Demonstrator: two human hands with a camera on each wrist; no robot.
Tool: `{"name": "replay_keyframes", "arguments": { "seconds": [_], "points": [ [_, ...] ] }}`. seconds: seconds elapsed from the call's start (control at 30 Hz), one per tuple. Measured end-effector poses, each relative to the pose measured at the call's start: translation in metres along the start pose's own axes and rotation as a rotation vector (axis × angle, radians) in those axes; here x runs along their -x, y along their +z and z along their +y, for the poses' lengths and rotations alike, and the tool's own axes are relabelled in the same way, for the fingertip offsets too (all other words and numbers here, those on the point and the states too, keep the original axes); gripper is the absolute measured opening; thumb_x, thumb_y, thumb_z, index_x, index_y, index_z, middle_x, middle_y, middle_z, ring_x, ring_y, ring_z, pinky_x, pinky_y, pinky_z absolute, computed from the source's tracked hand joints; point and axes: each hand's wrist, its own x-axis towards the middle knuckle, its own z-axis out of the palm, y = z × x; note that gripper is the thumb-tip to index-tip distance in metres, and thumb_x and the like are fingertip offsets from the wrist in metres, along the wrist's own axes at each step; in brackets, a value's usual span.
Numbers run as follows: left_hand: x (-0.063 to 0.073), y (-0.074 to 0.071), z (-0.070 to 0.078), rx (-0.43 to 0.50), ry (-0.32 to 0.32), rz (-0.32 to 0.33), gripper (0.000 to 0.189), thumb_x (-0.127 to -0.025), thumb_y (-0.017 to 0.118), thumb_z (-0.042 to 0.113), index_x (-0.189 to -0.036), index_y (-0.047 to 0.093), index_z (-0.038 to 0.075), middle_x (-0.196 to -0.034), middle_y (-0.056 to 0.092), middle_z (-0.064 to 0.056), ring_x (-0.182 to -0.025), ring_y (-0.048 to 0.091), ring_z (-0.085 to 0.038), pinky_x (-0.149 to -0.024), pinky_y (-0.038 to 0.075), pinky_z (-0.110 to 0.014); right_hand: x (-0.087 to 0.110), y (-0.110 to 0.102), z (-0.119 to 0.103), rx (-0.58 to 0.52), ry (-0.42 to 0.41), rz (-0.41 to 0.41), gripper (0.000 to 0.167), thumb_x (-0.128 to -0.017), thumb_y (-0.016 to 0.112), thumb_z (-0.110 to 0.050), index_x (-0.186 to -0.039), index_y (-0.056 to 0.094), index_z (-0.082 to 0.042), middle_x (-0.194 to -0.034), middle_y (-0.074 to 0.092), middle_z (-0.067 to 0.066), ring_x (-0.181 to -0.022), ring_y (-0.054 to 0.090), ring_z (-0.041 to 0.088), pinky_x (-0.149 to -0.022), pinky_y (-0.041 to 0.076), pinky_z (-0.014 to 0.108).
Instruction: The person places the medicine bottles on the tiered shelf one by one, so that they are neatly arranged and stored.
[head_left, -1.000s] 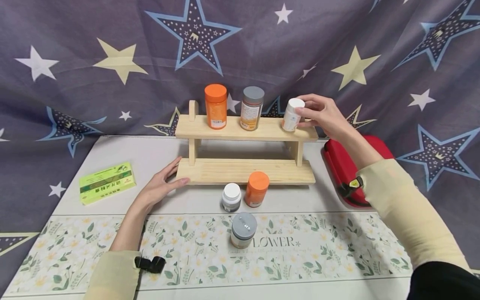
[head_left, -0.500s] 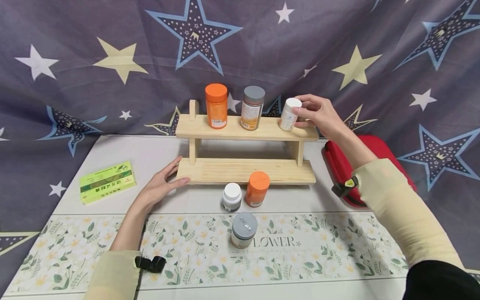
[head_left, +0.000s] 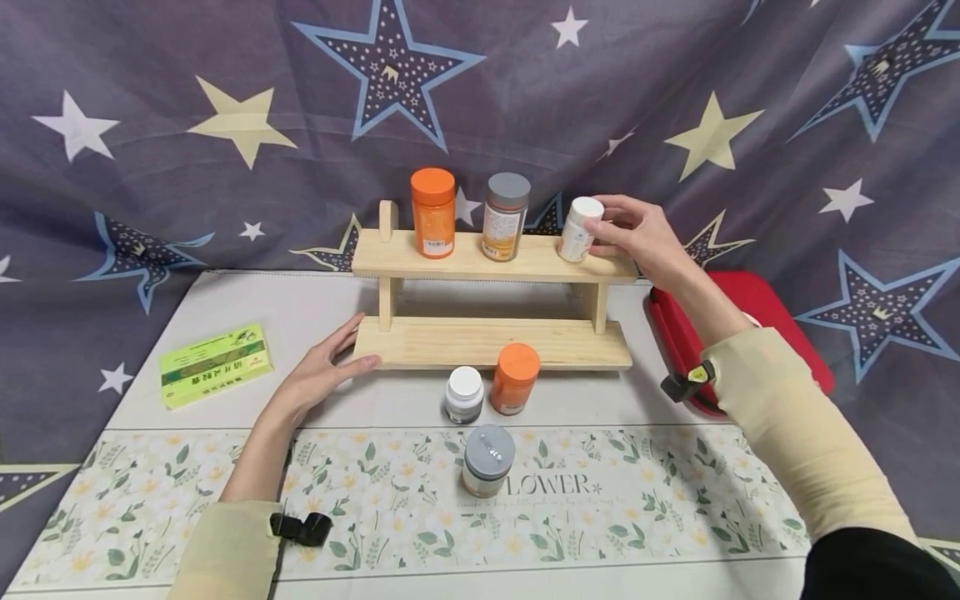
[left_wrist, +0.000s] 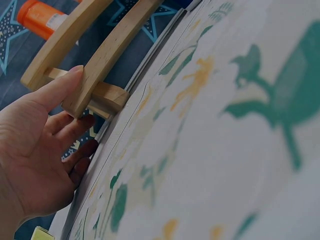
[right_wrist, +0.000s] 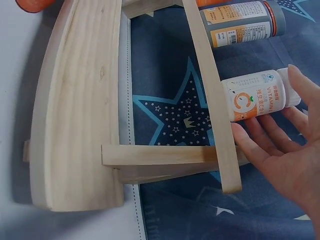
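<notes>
A two-tier wooden shelf (head_left: pixel 491 343) stands on the table. My left hand (head_left: pixel 318 375) holds its lower left end; in the left wrist view the thumb lies on the board and the fingers bend behind its end. At the upper tier's right end, my right hand (head_left: pixel 645 237) holds a white vitamin bottle (head_left: pixel 577 233) upright on the board, thumb in front and fingers behind. The right wrist view shows the label of the vitamin bottle (right_wrist: pixel 255 97). Left of it on that tier are a grey-capped bottle (head_left: pixel 504 218) and an orange bottle (head_left: pixel 433 215).
In front of the shelf stand a small white-capped bottle (head_left: pixel 464 395), an orange-capped bottle (head_left: pixel 514 380) and a grey-lidded jar (head_left: pixel 488 461). A green box (head_left: pixel 216 367) lies at the left. A red case (head_left: pixel 757 308) sits at the right, partly behind the right forearm. A starry curtain hangs behind.
The right hand has shifted the white vitamin bottle slightly left along the upper tier; over the last half second it has barely moved. The left hand has kept its place.
</notes>
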Motion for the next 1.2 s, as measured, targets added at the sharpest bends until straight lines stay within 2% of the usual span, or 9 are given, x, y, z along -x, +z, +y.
{"name": "replay_keyframes", "arguments": {
  "seconds": [0.17,0.3,0.43,0.67,0.77,1.0,1.2],
  "points": [
    [0.000,0.000,0.000,-0.001,-0.006,-0.001,0.101,-0.092,0.076,0.047,-0.166,0.008,0.035,-0.174,0.018,-0.013,-0.162,0.008,-0.040,-0.128,0.015,-0.066,0.006,0.001,0.005,-0.072,-0.008,0.032,0.048,-0.094,0.075,-0.010,-0.139,0.059,-0.007,-0.116,0.063,0.007,-0.104,0.069,0.015,-0.088,0.063,0.035],
    [-0.001,-0.001,0.000,-0.004,-0.009,0.001,0.102,-0.091,0.076,0.049,-0.167,0.008,0.033,-0.174,0.018,-0.012,-0.162,0.009,-0.039,-0.128,0.016,-0.066,0.016,0.005,0.009,-0.099,-0.031,0.113,0.050,-0.093,0.076,-0.013,-0.140,0.058,-0.009,-0.117,0.062,0.006,-0.103,0.070,0.016,-0.089,0.063,0.033],
    [-0.001,-0.002,0.000,-0.007,-0.014,0.004,0.103,-0.091,0.075,0.051,-0.167,0.008,0.032,-0.174,0.018,-0.012,-0.162,0.007,-0.039,-0.128,0.014,-0.066,0.028,0.014,0.012,-0.120,-0.094,0.191,0.052,-0.093,0.077,-0.013,-0.140,0.057,-0.006,-0.120,0.064,0.006,-0.105,0.070,0.019,-0.090,0.063,0.031],
    [-0.001,-0.001,0.001,-0.009,-0.005,0.001,0.102,-0.092,0.075,0.049,-0.167,0.008,0.033,-0.173,0.020,-0.014,-0.162,0.006,-0.039,-0.128,0.013,-0.066,0.049,0.025,0.018,-0.267,-0.165,0.286,0.042,-0.095,0.072,-0.009,-0.133,0.055,0.001,-0.114,0.063,0.009,-0.106,0.068,0.020,-0.087,0.064,0.032],
    [-0.001,0.000,0.001,-0.006,0.002,-0.003,0.100,-0.093,0.075,0.047,-0.167,0.009,0.034,-0.173,0.020,-0.014,-0.162,0.007,-0.039,-0.128,0.014,-0.066,0.058,0.030,0.023,-0.295,-0.178,0.313,0.038,-0.095,0.071,-0.006,-0.129,0.057,0.002,-0.110,0.064,0.008,-0.103,0.070,0.021,-0.087,0.064,0.031],
    [-0.001,0.002,0.001,-0.012,0.003,-0.011,0.100,-0.092,0.075,0.047,-0.166,0.009,0.035,-0.173,0.019,-0.014,-0.162,0.008,-0.040,-0.127,0.016,-0.066,0.078,0.043,0.037,-0.297,-0.174,0.272,0.029,-0.097,0.068,-0.004,-0.124,0.061,-0.002,-0.105,0.066,0.006,-0.098,0.073,0.018,-0.087,0.064,0.032],
    [0.000,0.000,0.001,-0.016,-0.014,0.000,0.101,-0.091,0.075,0.050,-0.166,0.008,0.036,-0.174,0.019,-0.012,-0.162,0.007,-0.039,-0.128,0.014,-0.066,0.086,0.054,0.045,-0.194,-0.130,0.138,0.034,-0.099,0.067,-0.007,-0.129,0.057,0.004,-0.108,0.068,0.008,-0.102,0.074,0.018,-0.089,0.064,0.033]
  ]
}}
